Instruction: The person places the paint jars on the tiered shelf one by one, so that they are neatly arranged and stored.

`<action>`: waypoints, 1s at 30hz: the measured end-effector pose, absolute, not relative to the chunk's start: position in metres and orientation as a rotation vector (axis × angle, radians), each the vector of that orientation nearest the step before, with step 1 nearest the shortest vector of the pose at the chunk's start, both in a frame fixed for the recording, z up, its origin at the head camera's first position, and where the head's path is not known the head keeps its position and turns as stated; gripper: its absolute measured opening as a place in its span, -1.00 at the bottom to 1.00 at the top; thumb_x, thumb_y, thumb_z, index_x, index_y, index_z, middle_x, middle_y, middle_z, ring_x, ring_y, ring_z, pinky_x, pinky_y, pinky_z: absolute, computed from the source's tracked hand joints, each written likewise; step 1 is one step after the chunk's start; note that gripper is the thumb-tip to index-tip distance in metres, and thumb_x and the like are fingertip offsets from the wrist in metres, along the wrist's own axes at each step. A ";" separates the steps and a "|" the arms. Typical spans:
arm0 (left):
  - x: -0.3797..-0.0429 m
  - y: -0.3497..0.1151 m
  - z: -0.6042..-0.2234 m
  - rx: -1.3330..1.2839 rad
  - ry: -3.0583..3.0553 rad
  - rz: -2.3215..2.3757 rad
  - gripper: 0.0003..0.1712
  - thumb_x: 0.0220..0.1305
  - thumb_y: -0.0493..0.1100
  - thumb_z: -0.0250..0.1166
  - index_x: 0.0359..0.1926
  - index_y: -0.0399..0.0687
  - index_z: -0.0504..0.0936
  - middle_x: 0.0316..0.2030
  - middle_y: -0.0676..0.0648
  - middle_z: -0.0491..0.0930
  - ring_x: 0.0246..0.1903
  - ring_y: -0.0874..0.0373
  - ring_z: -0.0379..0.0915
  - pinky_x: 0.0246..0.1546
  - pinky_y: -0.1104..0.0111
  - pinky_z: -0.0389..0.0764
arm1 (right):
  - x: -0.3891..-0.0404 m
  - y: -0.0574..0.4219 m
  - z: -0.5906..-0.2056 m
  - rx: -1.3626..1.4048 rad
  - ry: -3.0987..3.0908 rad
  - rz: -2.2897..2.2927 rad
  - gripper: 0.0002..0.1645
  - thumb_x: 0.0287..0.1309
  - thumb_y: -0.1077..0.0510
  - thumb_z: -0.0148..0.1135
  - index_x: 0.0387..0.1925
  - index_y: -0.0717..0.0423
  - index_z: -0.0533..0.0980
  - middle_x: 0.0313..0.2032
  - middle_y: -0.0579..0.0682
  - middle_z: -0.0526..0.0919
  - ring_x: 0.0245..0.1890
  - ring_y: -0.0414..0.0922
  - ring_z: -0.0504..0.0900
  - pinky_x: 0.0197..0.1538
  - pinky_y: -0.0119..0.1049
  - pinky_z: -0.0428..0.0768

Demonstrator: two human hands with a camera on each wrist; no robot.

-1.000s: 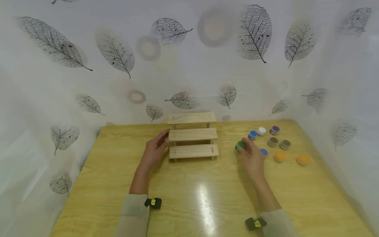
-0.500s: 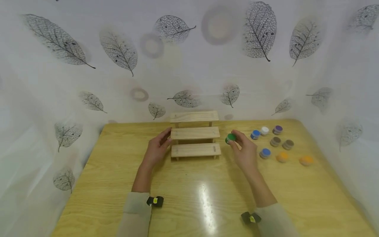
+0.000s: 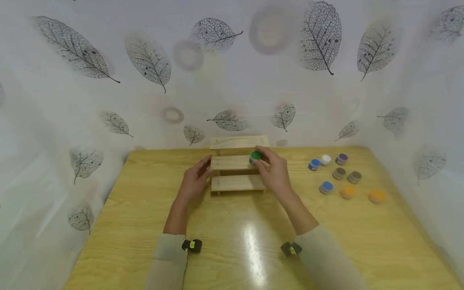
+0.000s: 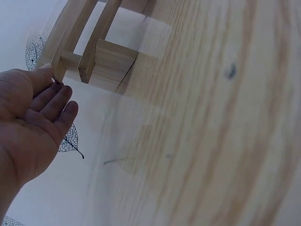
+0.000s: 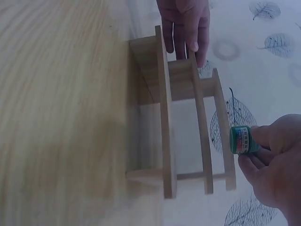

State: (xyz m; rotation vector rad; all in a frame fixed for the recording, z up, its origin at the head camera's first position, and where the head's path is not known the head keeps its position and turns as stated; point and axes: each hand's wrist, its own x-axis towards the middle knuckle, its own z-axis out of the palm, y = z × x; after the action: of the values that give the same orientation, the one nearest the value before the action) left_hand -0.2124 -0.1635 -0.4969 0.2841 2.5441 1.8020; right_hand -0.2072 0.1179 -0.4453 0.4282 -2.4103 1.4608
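Green and labelled, the small jar (image 3: 255, 157) is pinched between the thumb and fingers of your right hand (image 3: 277, 171), lid upward. From your head it shows in front of the right part of the middle tier of the three-tier wooden stand (image 3: 232, 162); from your right wrist it hangs above the stand's tiers, apart from the wood, so it does not look set down. Your left hand (image 3: 193, 181) is at the stand's left end, thumb and fingertips gripping the end of the middle tier, apparently to steady it.

You seem to be midway through a placing step: the jar is over the stand but not yet released. The next move would call for settling on a tier, lowering the jar base-first and level, then letting go gently while your left hand keeps the stand from shifting; which tier is meant, you cannot tell from here.

Further out, well to the right of the stand, wait two blue-lidded jars (image 3: 327, 187), a white-lidded jar (image 3: 326, 160), a purple-lidded jar (image 3: 341, 159), two grey-brown-lidded jars (image 3: 339, 173) and two orange-lidded jars (image 3: 347, 192). Beneath the stand lies the wood-grain table (image 3: 224, 229), and behind it hangs a leaf-printed curtain (image 3: 232, 90)
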 end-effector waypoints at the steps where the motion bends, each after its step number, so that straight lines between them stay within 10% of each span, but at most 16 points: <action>1: -0.212 -0.164 -0.496 0.286 2.541 1.806 -0.38 0.63 -0.16 0.18 0.60 -0.01 0.32 0.51 -0.14 0.38 0.46 -0.08 0.37 0.35 0.20 0.58 | -0.210 0.113 -0.443 0.440 -2.414 1.461 -0.45 0.39 0.34 0.35 0.36 0.31 0.50 0.24 0.23 0.66 0.23 0.12 0.68 0.30 -0.21 0.66; 30: -0.212 -0.158 -0.499 0.241 2.537 1.863 -0.41 0.63 -0.20 0.18 0.58 -0.04 0.35 0.49 -0.11 0.42 0.45 -0.01 0.39 0.38 0.31 0.54 | -0.281 0.055 -0.416 0.601 -2.472 1.539 -0.45 0.42 0.38 0.30 0.38 0.40 0.46 0.27 0.30 0.62 0.25 0.12 0.66 0.27 -0.32 0.67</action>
State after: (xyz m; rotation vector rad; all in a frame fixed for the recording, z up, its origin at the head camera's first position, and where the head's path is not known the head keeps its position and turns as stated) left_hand -0.2121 -0.1577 -0.4990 0.2405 2.5366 1.8634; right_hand -0.2808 0.0554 -0.4158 0.6012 -2.4721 1.5386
